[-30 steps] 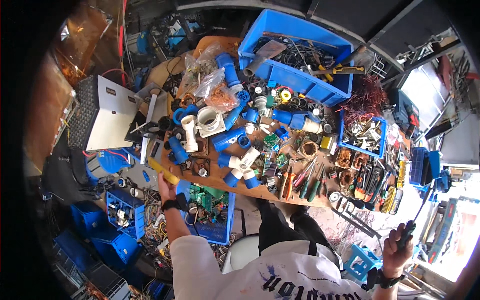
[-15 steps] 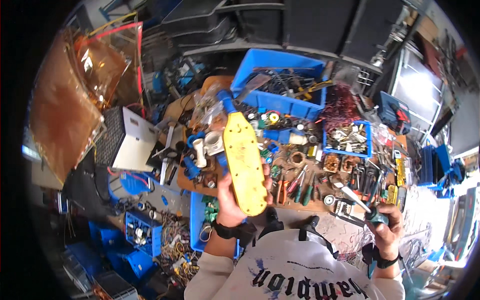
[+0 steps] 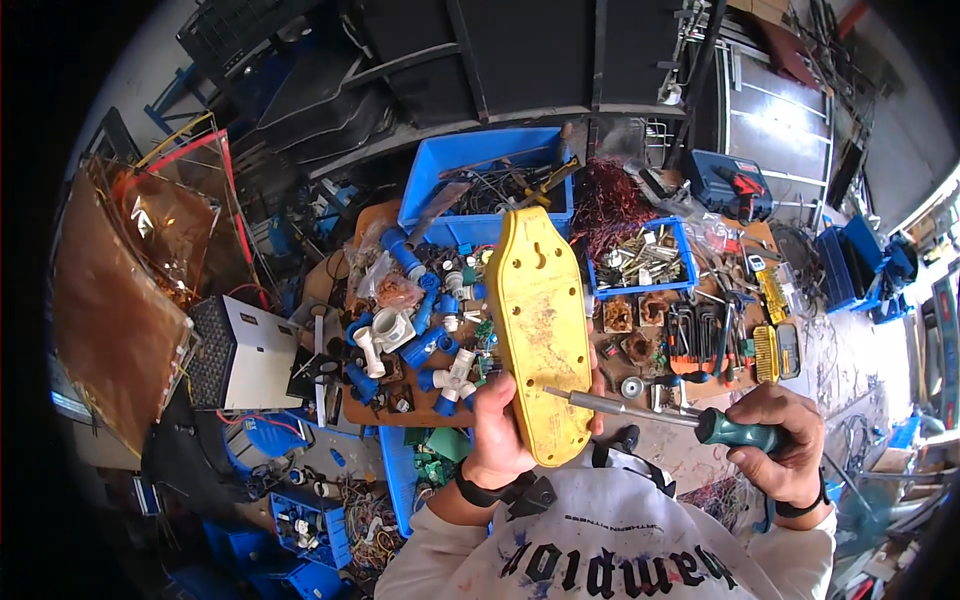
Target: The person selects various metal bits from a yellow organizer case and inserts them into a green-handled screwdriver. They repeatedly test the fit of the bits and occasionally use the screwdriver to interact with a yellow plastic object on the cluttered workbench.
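Observation:
My left hand [image 3: 510, 430] grips a long, flat yellow plastic casing [image 3: 542, 300] by its lower part, thumb on one edge and fingers on the other. Small screw holes run along the casing's sides, and a keyhole-shaped slot shows near its top. My right hand [image 3: 780, 445] is closed around the green handle of a screwdriver [image 3: 650, 410]. The shaft points left, its tip over the lower part of the casing's face; I cannot tell whether it touches.
Beyond the casing, a workbench holds blue and white pipe fittings [image 3: 392, 328], a blue crate of tools [image 3: 425, 165] and a blue tray [image 3: 690, 262] of metal pieces. Hex keys [image 3: 705, 335] and pliers lie at the right. Below left stand bins with circuit boards [image 3: 440, 465] and wires.
The screwdriver has swung from the right to over the casing, its shaft now pointing left. The casing has shifted right and sits more upright, and my view has turned.

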`<action>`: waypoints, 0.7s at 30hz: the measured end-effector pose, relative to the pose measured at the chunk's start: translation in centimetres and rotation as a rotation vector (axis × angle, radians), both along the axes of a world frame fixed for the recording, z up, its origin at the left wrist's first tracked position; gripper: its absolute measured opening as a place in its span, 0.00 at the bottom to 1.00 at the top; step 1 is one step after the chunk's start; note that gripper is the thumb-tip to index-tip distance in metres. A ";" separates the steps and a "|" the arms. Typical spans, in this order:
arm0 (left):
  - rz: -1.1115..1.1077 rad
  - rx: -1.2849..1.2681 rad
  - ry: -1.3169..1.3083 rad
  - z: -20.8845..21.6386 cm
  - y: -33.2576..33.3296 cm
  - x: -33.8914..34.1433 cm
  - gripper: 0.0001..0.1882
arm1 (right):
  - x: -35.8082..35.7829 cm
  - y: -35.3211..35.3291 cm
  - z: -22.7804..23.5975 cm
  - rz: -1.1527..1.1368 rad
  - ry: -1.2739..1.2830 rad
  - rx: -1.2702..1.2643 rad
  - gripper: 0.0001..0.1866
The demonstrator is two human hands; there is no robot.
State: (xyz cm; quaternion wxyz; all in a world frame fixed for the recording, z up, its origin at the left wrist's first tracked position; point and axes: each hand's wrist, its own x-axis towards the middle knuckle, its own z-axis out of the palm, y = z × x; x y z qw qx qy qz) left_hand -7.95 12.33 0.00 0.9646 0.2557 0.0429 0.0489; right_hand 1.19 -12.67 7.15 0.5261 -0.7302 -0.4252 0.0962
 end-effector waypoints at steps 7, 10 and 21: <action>-0.042 -0.008 -0.109 -0.5 -0.8 0.3 0.48 | -0.5 -0.6 1.5 0.003 -0.079 -0.046 0.14; -0.027 0.018 -0.078 -0.1 -1.0 0.2 0.48 | -0.7 -0.7 1.7 0.009 -0.108 -0.043 0.14; 0.084 0.130 -0.079 -0.3 -1.4 -0.4 0.49 | -2.1 -0.4 3.6 -0.002 -0.136 -0.103 0.16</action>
